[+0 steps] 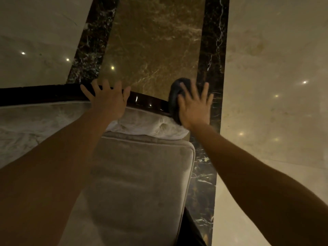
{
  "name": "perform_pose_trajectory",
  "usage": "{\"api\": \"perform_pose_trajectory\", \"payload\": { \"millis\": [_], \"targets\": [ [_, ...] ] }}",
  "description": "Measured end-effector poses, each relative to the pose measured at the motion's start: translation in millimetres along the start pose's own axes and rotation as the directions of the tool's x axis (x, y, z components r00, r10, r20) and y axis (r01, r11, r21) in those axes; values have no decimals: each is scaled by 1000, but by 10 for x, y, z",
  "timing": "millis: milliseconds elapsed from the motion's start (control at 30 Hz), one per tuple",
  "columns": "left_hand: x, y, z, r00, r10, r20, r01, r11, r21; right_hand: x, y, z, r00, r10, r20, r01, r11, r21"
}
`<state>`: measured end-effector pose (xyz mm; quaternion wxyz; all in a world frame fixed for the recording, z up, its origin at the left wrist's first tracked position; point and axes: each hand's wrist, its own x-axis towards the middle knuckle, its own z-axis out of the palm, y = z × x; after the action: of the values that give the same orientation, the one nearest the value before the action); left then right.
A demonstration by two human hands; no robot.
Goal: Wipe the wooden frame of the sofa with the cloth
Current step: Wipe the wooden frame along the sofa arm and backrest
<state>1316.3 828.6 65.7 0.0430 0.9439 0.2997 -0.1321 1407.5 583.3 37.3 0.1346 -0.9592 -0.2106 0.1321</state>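
Observation:
The sofa's dark, glossy wooden frame (147, 101) runs along the top of the backrest from the left edge and curves down to the right. My left hand (108, 100) lies flat on it near the middle, fingers spread, holding nothing. A dark cloth (174, 96) is bunched over the frame's right end. My right hand (195, 109) presses on the cloth with its palm, fingers spread, and covers part of it. The right hand is slightly blurred.
Below the frame is pale tufted upholstery (159, 128), and a beige seat cushion (138, 183) lies under my arms. Beyond the sofa is polished marble floor (156, 41) with dark veined border strips (213, 50) and cream tiles on both sides.

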Motion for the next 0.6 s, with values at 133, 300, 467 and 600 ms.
{"api": "perform_pose_trajectory", "payload": {
  "millis": [133,300,467,600],
  "targets": [
    [-53,84,-177,979,-100,176,105,994,-22,-319,-552,7,975,-143,168,89,952,294],
    [-680,561,-288,990,-105,97,141,840,-524,-693,-943,-386,898,-180,402,-226,596,771],
    [-1462,547,-530,820,-191,540,491,-250,-835,-1048,-990,-495,813,-147,563,-398,565,723],
    [-1938,298,-710,810,-72,582,504,-423,-753,-1433,-1245,-613,707,-337,621,-88,830,551]
  ]
}}
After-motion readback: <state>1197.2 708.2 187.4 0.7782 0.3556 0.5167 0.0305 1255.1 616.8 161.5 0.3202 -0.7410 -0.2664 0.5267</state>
